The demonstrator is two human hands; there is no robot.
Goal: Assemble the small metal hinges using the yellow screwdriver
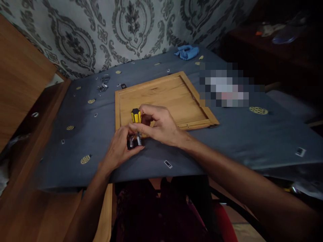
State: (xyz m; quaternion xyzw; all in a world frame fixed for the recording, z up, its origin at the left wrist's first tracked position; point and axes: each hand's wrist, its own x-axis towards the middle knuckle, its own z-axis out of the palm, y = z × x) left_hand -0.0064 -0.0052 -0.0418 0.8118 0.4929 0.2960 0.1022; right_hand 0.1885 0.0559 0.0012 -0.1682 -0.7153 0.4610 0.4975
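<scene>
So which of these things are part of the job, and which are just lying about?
In the job:
- yellow-and-black screwdriver, in the right hand
- metal fitting, at the left hand
- framed wooden panel, under the hands

Apparently just lying about:
- blue cloth
- small metal pieces, possibly spare parts

- I see a table under a blue-grey printed cover [148,164]
- On it, a framed wooden panel [161,95]
- Left of that, small shiny pieces [102,88]
- Far side: crumpled blue cloth [188,53]
</scene>
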